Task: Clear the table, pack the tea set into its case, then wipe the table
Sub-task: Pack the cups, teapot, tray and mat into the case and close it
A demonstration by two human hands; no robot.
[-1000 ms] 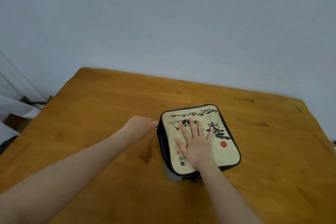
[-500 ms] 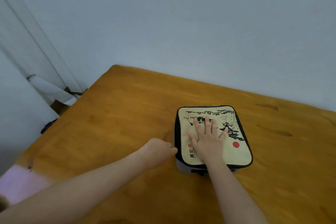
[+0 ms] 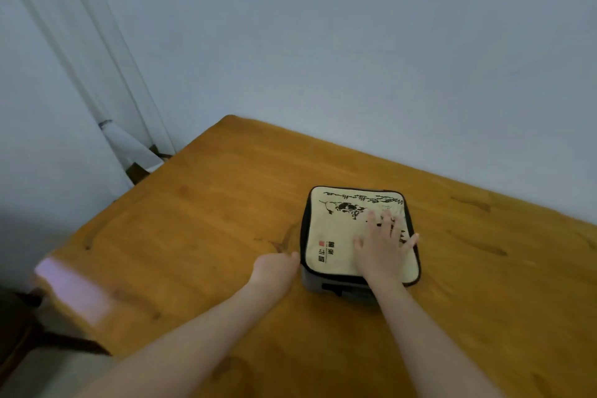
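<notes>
On orange-brown wooden table (image 3: 193, 236), square cream-and-black fabric case (image 3: 336, 229) is pressed by flat, spread-fingered right hand (image 3: 381, 252); left hand (image 3: 274, 270) is set against its edge, grip cannot be told.

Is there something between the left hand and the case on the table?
Nothing visible. The left hand is right at the left side of the case, with only bare table beside it. I cannot tell whether it touches the case. The right hand lies flat on top of the case.

Head view, angled down over table (image 3: 200, 236), near
</notes>
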